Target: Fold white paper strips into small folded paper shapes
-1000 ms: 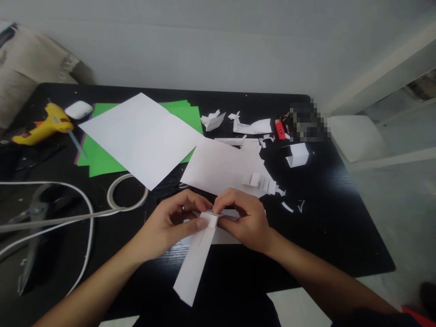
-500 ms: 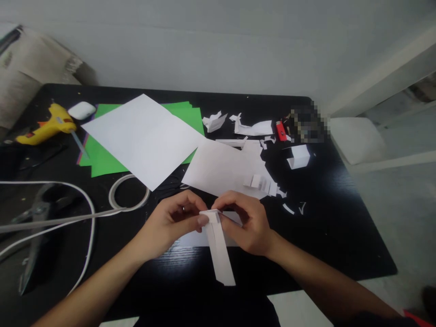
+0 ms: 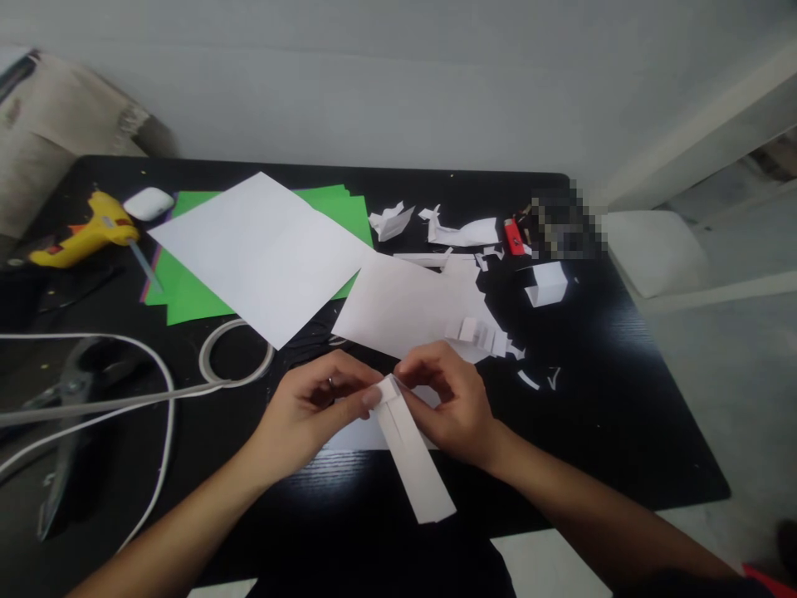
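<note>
A folded strip of white paper slants down toward me, its upper end held between both hands. My left hand pinches the top left corner between thumb and fingers; a ring shows on one finger. At the top right edge, my right hand grips the strip, its fingers curled and the thumb alongside. Small flaps are folded over at the strip's upper end. Beneath the hands lies a white paper sheet, partly covered by them.
On the black table lie a yellow glue gun, green sheets, a large white sheet, paper scraps, a red lighter and a folded white piece. A white cable and pliers-like tool are left.
The paper strip's lower end has swung to the right, and its top has tipped so the end flap faces me more. Both hands keep hold of it.
</note>
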A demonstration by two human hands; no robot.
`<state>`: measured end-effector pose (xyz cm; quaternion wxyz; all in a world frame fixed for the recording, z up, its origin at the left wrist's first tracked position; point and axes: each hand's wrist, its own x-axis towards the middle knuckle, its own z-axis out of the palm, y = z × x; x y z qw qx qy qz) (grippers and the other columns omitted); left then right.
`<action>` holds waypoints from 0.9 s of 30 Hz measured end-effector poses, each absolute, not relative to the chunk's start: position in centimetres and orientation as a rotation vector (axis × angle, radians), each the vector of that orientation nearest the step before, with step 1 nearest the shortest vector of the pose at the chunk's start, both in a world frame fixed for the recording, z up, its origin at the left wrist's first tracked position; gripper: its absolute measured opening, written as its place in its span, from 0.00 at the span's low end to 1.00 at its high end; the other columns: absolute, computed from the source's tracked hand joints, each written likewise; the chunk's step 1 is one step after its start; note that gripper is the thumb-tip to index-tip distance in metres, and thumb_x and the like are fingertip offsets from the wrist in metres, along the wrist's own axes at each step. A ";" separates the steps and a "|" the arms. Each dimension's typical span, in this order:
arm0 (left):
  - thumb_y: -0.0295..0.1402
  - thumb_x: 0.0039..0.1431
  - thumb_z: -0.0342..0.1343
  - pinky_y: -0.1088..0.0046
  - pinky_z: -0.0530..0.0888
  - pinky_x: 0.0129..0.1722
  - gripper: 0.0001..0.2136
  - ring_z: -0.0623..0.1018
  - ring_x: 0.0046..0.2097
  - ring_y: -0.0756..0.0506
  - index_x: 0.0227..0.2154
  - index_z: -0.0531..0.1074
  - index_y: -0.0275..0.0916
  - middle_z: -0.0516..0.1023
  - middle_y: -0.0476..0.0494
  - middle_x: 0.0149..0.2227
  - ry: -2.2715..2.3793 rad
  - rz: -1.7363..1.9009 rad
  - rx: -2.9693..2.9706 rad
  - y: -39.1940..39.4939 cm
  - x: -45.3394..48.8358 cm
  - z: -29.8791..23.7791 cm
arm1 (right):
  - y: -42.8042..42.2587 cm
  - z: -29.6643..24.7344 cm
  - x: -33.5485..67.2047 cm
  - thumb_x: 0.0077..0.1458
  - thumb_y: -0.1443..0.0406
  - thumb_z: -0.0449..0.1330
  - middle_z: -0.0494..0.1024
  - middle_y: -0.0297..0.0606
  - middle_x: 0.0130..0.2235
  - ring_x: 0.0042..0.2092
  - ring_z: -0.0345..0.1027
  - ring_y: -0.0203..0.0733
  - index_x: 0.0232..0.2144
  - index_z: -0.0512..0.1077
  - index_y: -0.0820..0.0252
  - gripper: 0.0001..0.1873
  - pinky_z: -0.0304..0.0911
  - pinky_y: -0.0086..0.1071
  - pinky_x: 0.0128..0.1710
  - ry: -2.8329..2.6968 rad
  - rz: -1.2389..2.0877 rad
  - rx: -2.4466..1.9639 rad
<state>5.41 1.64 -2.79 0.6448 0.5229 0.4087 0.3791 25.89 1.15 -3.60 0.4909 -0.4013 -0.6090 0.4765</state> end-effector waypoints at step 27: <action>0.27 0.60 0.65 0.79 0.79 0.29 0.02 0.80 0.28 0.52 0.33 0.78 0.37 0.80 0.50 0.30 1.032 0.895 1.148 2.1 5.9 -2.7 | 2.3 -3.1 26.3 0.56 0.65 0.70 0.80 0.33 0.33 0.35 0.76 0.34 0.36 0.77 0.58 0.06 0.72 0.28 0.35 -1.196 1.667 -1.009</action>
